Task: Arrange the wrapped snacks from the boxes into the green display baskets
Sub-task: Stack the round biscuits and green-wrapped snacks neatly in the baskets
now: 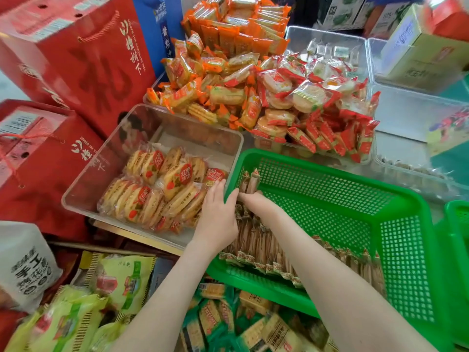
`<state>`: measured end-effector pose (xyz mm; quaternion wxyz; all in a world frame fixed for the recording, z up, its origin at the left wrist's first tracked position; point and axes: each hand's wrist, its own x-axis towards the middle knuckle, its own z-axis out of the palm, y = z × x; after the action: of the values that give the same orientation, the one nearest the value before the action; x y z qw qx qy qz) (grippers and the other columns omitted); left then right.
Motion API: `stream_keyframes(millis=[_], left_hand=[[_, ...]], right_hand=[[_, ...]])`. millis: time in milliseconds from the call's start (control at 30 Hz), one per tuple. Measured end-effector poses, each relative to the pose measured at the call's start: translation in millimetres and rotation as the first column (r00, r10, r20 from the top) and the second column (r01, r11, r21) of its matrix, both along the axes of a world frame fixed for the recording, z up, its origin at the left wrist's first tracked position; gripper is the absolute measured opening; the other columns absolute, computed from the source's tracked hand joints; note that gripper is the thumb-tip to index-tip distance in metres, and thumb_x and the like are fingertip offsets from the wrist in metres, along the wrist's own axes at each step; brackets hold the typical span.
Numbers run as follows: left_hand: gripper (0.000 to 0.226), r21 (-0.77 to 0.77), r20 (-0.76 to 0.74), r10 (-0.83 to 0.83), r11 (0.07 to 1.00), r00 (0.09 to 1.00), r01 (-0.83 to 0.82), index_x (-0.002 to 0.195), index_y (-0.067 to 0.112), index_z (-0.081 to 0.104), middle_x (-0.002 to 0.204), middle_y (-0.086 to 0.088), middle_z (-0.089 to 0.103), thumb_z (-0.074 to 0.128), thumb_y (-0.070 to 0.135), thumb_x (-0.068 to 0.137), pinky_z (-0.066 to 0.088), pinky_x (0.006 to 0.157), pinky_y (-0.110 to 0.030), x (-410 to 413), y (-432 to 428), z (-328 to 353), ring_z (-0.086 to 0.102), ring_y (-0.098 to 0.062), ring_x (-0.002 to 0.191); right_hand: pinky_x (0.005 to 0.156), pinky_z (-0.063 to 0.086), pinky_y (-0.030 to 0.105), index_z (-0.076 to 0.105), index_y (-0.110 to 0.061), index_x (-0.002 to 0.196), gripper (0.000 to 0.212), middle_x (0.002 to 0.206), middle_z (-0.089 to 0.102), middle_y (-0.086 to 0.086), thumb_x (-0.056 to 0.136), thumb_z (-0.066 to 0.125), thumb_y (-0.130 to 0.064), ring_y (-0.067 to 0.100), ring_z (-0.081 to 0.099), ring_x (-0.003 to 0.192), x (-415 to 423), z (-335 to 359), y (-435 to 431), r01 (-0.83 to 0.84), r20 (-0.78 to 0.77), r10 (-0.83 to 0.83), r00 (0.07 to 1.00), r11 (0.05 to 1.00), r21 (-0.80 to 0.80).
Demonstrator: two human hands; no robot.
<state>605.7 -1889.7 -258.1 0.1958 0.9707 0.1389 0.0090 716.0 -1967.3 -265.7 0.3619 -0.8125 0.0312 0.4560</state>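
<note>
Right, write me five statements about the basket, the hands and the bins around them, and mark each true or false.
1. The left hand and the right hand are both at the left wall of the green basket. True.
2. The basket is packed full of wrapped snacks. False: they line only its left and near walls, and the rest of the mesh floor is bare.
3. The clear bin left of the basket holds round biscuits in clear wrappers. True.
4. That bin is heaped above its rim. False: the biscuits lie low in its near part, well below the rim.
5. Red gift boxes stand at the far left. True.
</note>
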Motion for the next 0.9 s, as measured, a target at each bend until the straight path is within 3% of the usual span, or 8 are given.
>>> stream_keyframes(millis=[100, 233, 367, 467, 600, 700, 800, 900], left_hand=[[0.059, -0.006, 0.023, -0.005, 1.0, 1.0, 0.005, 0.15, 0.01, 0.025, 0.158, -0.017, 0.005, 0.041, 0.007, 0.093, 0.005, 0.12, -0.042, 0.1, 1.0, -0.9, -0.002, -0.031, 0.146], [0.057, -0.034, 0.047, -0.001, 0.999, 0.999, 0.003, 0.148, 0.008, 0.031, 0.157, -0.018, 0.01, 0.042, 0.006, 0.092, 0.008, 0.12, -0.043, -0.7, 1.3, -4.2, 0.003, -0.031, 0.145], [0.054, -0.032, 0.065, 0.005, 0.999, 0.998, -0.003, 0.145, 0.007, 0.036, 0.156, -0.02, 0.016, 0.044, 0.006, 0.092, 0.011, 0.12, -0.044, 2.1, 3.3, -3.0, 0.009, -0.034, 0.144], [0.052, 0.019, 0.044, 0.015, 1.0, 0.999, -0.016, 0.144, 0.008, 0.039, 0.155, -0.021, 0.018, 0.047, 0.012, 0.092, 0.01, 0.118, -0.042, 1.4, 4.8, -0.9, 0.012, -0.034, 0.143], [0.049, 0.216, 0.019, 0.073, 0.973, 0.997, -0.075, 0.138, 0.011, 0.047, 0.155, -0.024, 0.016, 0.051, 0.023, 0.091, 0.006, 0.117, -0.05, 1.9, -4.0, 7.6, 0.009, -0.038, 0.144], [0.046, 0.247, 0.021, 0.048, 0.968, 0.999, -0.052, 0.134, 0.007, 0.051, 0.153, -0.027, 0.02, 0.053, 0.02, 0.089, 0.004, 0.117, -0.052, 16.5, -51.6, 25.5, 0.012, -0.04, 0.144], [0.04, 0.245, 0.078, -0.2, 0.953, 0.977, 0.176, 0.112, -0.004, 0.065, 0.129, -0.033, 0.052, 0.068, 0.013, 0.077, 0.033, 0.107, -0.055, 32.4, -134.2, 35.1, 0.045, -0.045, 0.125], [0.026, 0.143, 0.119, -0.43, 0.9, 0.895, 0.413, 0.085, 0.0, 0.07, 0.092, -0.023, 0.067, 0.057, 0.018, 0.071, 0.055, 0.076, -0.039, 37.2, -225.5, 38.5, 0.066, -0.038, 0.086]], right_hand=[[0.105, 0.034, 0.033, 0.011, -0.007, 0.152, 0.083, 0.155, 0.027, 0.014, 0.093, 0.048, -0.052, 0.029, 0.035, 0.137, 1.3, -0.4, 0.7, -0.002, 0.064, 0.003, 0.998, 1.0, -0.01], [0.099, 0.04, 0.037, -0.004, -0.009, 0.153, 0.071, 0.15, 0.033, 0.023, 0.102, 0.027, -0.046, 0.036, 0.047, 0.126, -6.5, 4.5, -4.3, -0.151, 0.218, 0.183, 0.959, 0.976, -0.156], [0.099, 0.044, 0.045, 0.025, -0.015, 0.15, 0.046, 0.143, 0.039, 0.025, 0.105, 0.02, -0.026, 0.038, 0.05, 0.12, -15.9, 13.7, -14.2, -0.348, 0.364, 0.435, 0.823, 0.894, -0.283], [0.105, 0.039, 0.042, 0.038, -0.008, 0.141, 0.05, 0.139, 0.047, 0.018, 0.103, 0.026, -0.037, 0.033, 0.046, 0.126, -25.2, 21.7, -33.1, -0.251, 0.52, 0.348, 0.78, 0.935, -0.249], [0.111, 0.026, 0.029, 0.038, -0.009, 0.144, 0.045, 0.147, 0.042, 0.006, 0.101, 0.041, -0.022, 0.018, 0.035, 0.137, -42.9, 41.8, -93.7, -0.233, 0.643, 0.22, 0.733, 0.97, -0.065], [0.109, 0.024, 0.022, 0.045, -0.009, 0.139, 0.041, 0.142, 0.047, 0.005, 0.099, 0.046, -0.014, 0.016, 0.038, 0.134, -53.4, 54.8, -159.6, -0.168, 0.718, 0.129, 0.684, 0.986, -0.017], [0.108, 0.031, 0.026, 0.052, -0.008, 0.133, 0.037, 0.134, 0.054, 0.006, 0.096, 0.05, -0.01, 0.017, 0.045, 0.127, -66.8, 61.1, -231.0, -0.028, 0.762, 0.013, 0.648, 1.0, 0.006], [0.102, 0.04, 0.032, 0.059, -0.004, 0.122, 0.035, 0.118, 0.062, 0.01, 0.089, 0.05, -0.009, 0.023, 0.055, 0.112, -86.9, 63.5, -307.5, 0.14, 0.83, -0.106, 0.548, 0.99, 0.034]])
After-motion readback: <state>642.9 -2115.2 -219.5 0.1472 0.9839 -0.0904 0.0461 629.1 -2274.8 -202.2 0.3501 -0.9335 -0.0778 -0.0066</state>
